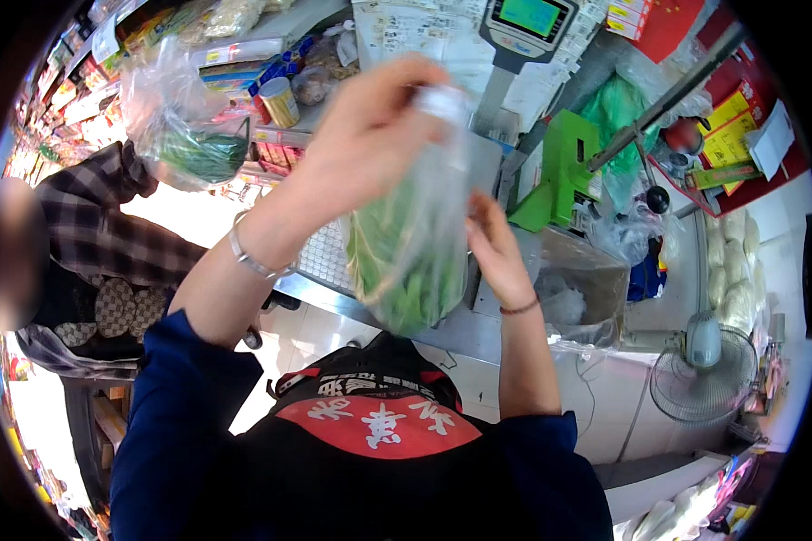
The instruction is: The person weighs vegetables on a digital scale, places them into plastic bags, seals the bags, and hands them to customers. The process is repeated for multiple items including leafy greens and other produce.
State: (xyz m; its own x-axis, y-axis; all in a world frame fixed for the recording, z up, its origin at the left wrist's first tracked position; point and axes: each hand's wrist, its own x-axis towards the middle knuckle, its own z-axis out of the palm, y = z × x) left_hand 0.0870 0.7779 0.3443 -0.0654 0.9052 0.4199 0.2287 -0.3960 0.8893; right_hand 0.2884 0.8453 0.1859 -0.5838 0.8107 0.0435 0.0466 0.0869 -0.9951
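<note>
My left hand [382,128] grips the gathered neck of a clear plastic bag [440,176] above the counter. Green leafy vegetables [413,277] fill the bag's lower part. A blurred white patch shows at the neck by my fingers, too unclear to name. On the bag's other side is my right hand [497,250], thumb and fingers parted, close to the plastic; whether it touches is unclear. Beyond it stands a green metal bag-neck sealer [561,169]. Behind the bag is a weighing scale with a lit display [529,17] on a post, its pan [487,159] partly hidden.
White keys of a keypad [325,260] show left of the bag. A person in a plaid sleeve [101,203] is at the left, near another clear bag of greens [203,152]. A clear-walled bin [589,284] and a fan [704,368] are at the right.
</note>
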